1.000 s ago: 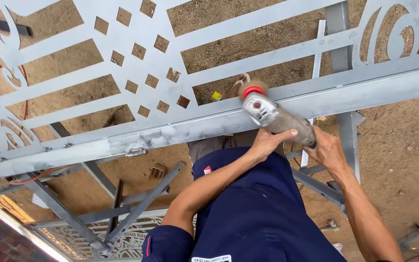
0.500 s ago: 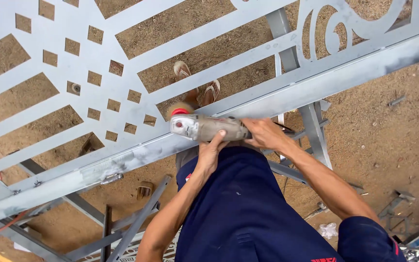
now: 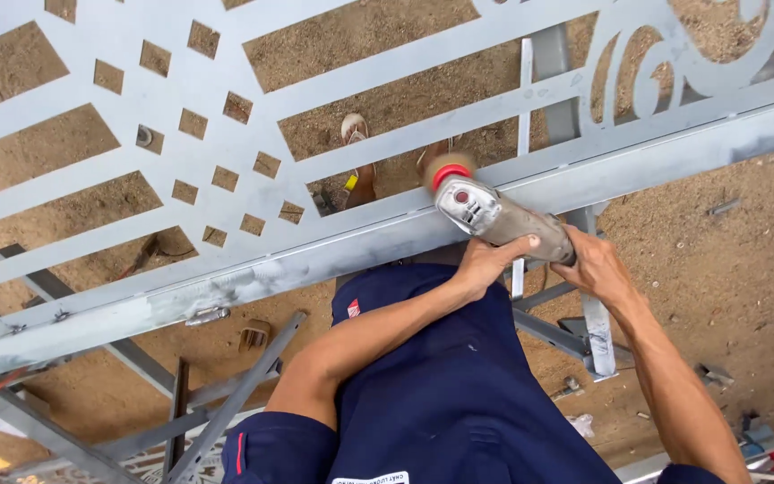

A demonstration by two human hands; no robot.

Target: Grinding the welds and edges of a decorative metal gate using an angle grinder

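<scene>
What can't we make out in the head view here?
- Grinding disc on the angle grinder: motion-blurred, its contact with the grey gate frame unclear.
- Right hand: fingers wrap behind the grinder's tail, so the switch is hidden.
- Left hand: palm side hidden against the grinder body.
- Feet in sandals: partly covered by the gate's bars.
- Gate panel: cut off by all frame edges.

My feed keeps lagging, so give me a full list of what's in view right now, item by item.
angle grinder: one, grey body with red guard, on the frame rail at centre
metal gate panel: one, grey, cut-out squares and scrolls, lying flat across the upper view
frame rail: one, grey, running diagonally under the grinder
support stands: several grey bars, lower left and under the rail
sandals: two, brown, seen through the panel
dirt ground: brown, all around
left hand: grip on the grinder body
right hand: grip on the grinder's rear
</scene>
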